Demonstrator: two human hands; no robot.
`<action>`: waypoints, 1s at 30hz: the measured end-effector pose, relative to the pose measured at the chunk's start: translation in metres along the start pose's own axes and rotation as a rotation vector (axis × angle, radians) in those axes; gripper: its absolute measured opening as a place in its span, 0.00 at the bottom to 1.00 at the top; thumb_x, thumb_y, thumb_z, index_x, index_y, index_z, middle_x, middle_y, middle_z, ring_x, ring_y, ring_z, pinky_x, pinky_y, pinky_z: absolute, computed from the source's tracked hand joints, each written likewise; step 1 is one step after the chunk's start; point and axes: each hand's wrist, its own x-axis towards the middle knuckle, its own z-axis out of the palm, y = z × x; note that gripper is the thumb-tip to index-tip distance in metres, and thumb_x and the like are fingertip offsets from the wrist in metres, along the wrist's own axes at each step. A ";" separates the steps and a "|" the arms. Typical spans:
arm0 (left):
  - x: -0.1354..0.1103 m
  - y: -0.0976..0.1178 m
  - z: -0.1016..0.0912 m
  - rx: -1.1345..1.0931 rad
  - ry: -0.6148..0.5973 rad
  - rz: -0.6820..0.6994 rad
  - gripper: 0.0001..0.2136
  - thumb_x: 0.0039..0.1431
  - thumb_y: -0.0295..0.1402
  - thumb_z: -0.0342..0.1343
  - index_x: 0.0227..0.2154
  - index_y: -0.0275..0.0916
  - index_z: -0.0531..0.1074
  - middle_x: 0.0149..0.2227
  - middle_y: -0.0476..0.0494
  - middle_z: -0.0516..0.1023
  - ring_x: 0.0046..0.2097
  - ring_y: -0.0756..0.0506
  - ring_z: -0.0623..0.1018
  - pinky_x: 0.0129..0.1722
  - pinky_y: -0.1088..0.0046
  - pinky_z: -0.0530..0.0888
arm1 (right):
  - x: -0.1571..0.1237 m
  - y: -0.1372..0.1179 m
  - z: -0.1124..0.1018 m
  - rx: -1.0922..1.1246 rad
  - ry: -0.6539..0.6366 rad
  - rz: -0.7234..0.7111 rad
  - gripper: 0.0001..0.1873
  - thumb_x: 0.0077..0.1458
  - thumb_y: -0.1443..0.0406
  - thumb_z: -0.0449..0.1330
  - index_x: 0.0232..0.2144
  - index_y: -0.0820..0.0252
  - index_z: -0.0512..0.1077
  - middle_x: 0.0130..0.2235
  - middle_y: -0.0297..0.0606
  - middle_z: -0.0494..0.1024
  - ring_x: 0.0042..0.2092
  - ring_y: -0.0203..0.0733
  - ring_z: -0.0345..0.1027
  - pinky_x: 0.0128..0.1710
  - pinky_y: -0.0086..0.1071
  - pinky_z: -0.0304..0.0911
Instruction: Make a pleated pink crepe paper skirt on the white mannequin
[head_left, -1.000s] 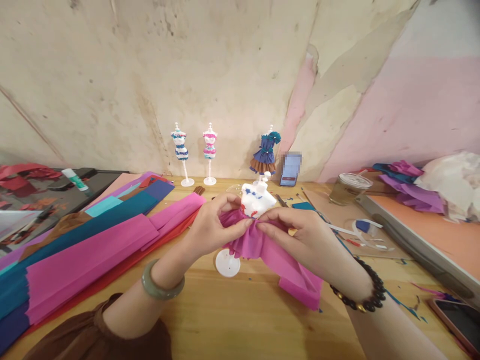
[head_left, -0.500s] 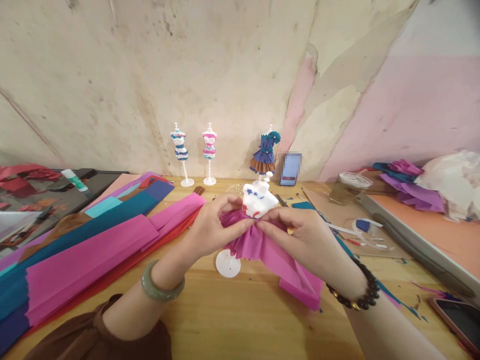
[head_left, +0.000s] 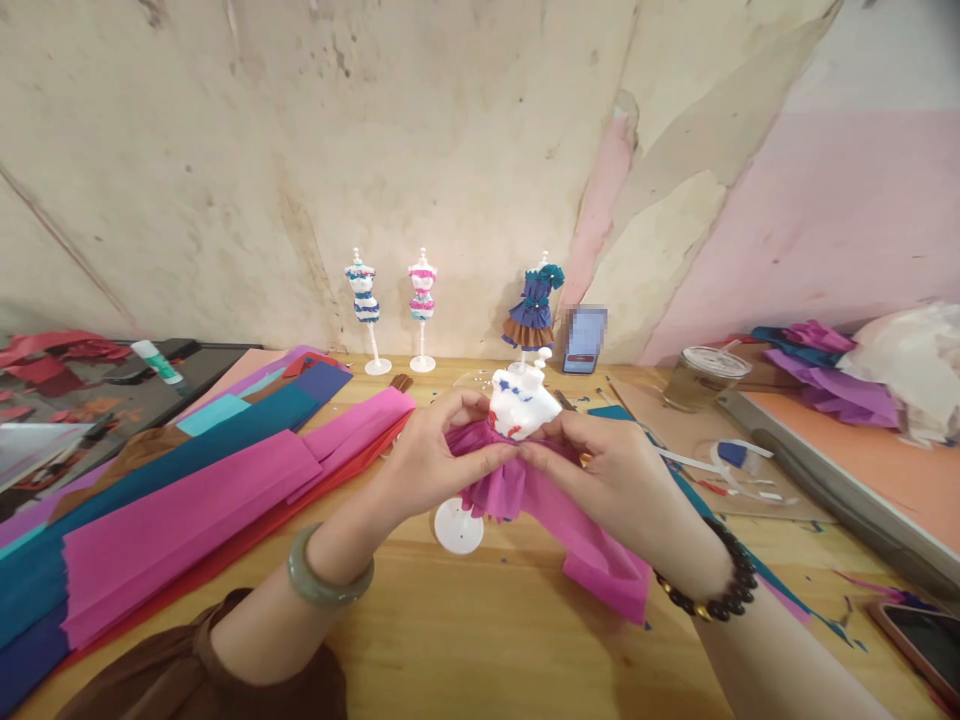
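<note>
A small white dress form [head_left: 521, 402] with blue and red patches on its bust tilts between my hands, its round white base [head_left: 458, 526] hanging below. Gathered pink crepe paper [head_left: 501, 490] wraps its waist, and a loose strip trails down to the right. My left hand [head_left: 450, 455] is closed at the left of the waist, thumb pressing the gathers. From the other side my right hand [head_left: 589, 460] pinches the paper at the waist, its thumb close to the left thumb. The fingers behind the form are hidden.
Several folded crepe paper sheets [head_left: 195, 520] lie at left, near a glue stick [head_left: 156, 362]. Two bare-stand forms [head_left: 364, 300] and a dressed form [head_left: 531, 310] stand by the wall, beside a phone [head_left: 585, 340]. At right are a lidded cup [head_left: 701, 378] and another phone [head_left: 919, 645].
The dress form's upper part has tipped slightly, and my thumbs have shifted a little on the paper at the waist. Both hands keep their hold; the whole view has shifted slightly.
</note>
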 end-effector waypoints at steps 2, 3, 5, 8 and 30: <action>0.000 0.002 -0.001 0.009 -0.014 0.003 0.12 0.55 0.31 0.64 0.40 0.38 0.70 0.41 0.43 0.79 0.45 0.44 0.80 0.48 0.67 0.77 | 0.000 0.002 0.001 -0.013 -0.001 -0.007 0.12 0.59 0.62 0.62 0.24 0.58 0.72 0.22 0.29 0.73 0.23 0.34 0.64 0.23 0.27 0.55; 0.001 0.002 -0.002 0.015 -0.019 0.007 0.11 0.56 0.31 0.63 0.40 0.38 0.70 0.42 0.43 0.79 0.46 0.44 0.80 0.48 0.67 0.77 | 0.000 0.002 0.001 -0.008 -0.008 -0.010 0.12 0.60 0.62 0.61 0.24 0.57 0.72 0.22 0.29 0.74 0.24 0.34 0.64 0.24 0.27 0.56; 0.001 0.002 -0.004 0.017 -0.032 0.014 0.10 0.57 0.31 0.62 0.41 0.38 0.70 0.42 0.43 0.79 0.46 0.44 0.79 0.48 0.67 0.77 | 0.000 0.002 0.001 0.009 -0.028 -0.018 0.11 0.60 0.63 0.60 0.26 0.57 0.72 0.24 0.30 0.76 0.25 0.35 0.66 0.25 0.27 0.58; 0.000 0.000 -0.006 0.000 -0.060 0.007 0.10 0.59 0.32 0.60 0.42 0.38 0.70 0.43 0.43 0.79 0.47 0.44 0.79 0.48 0.68 0.76 | 0.000 0.001 0.001 0.016 -0.046 -0.025 0.10 0.61 0.63 0.60 0.26 0.57 0.72 0.25 0.31 0.77 0.26 0.35 0.68 0.26 0.28 0.59; 0.003 0.003 -0.016 0.189 -0.027 0.075 0.11 0.54 0.32 0.63 0.40 0.38 0.73 0.52 0.35 0.75 0.58 0.38 0.72 0.56 0.58 0.71 | 0.000 -0.003 -0.004 0.102 -0.110 0.064 0.06 0.60 0.63 0.61 0.34 0.56 0.78 0.32 0.33 0.83 0.32 0.39 0.74 0.32 0.30 0.65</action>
